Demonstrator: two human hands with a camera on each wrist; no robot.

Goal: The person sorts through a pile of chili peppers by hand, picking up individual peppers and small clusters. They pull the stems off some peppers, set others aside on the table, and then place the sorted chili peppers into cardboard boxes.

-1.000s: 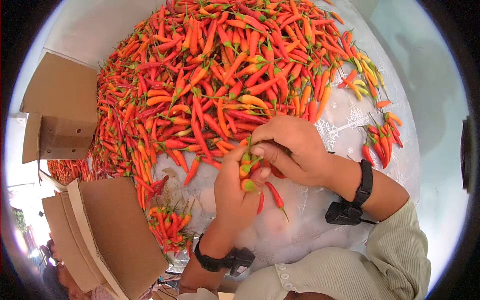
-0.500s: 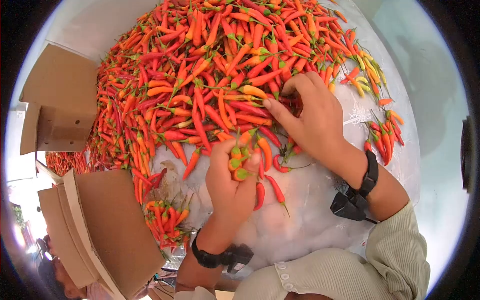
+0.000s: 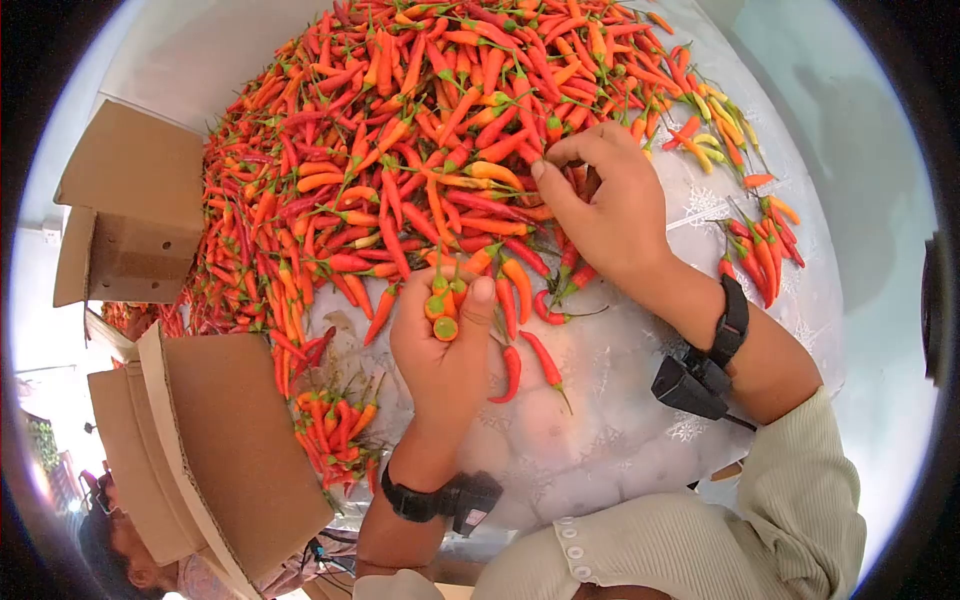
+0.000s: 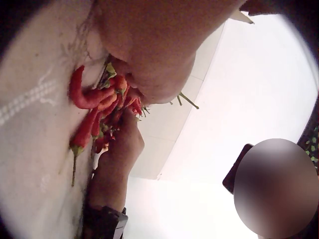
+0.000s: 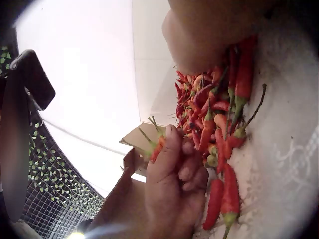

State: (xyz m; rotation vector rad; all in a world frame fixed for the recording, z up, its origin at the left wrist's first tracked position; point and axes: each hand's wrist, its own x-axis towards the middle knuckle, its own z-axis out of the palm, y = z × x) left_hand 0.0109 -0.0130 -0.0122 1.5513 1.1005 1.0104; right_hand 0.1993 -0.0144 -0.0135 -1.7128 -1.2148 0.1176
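My left hand [image 3: 437,350] grips a small bunch of orange and red chili peppers [image 3: 440,303], green stems upward past the thumb. In the right wrist view, thin stems stick out above that thumb. At the near edge of a big heap of chili peppers [image 3: 400,160], my right hand [image 3: 610,205] reaches in with bent fingers. Its thumb and index fingertips are close together beside a red chili pepper [image 3: 529,149]; I cannot tell whether they pinch it. Just below the palm lies a red chili pepper [image 3: 578,279]. Loose red chili peppers [image 3: 544,362] lie between the hands.
A bunch of chili peppers [image 3: 340,428] lies at left, another bunch [image 3: 765,250] at right, on a snowflake-patterned sheet [image 3: 600,420]. Open cardboard boxes [image 3: 240,440] stand along the left edge. Behind them, another person [image 3: 115,545] is partly visible.
My right hand came away from the left hand, out to the heap, then shifted slightly further in and left. My left hand, still holding its bunch, moved left.
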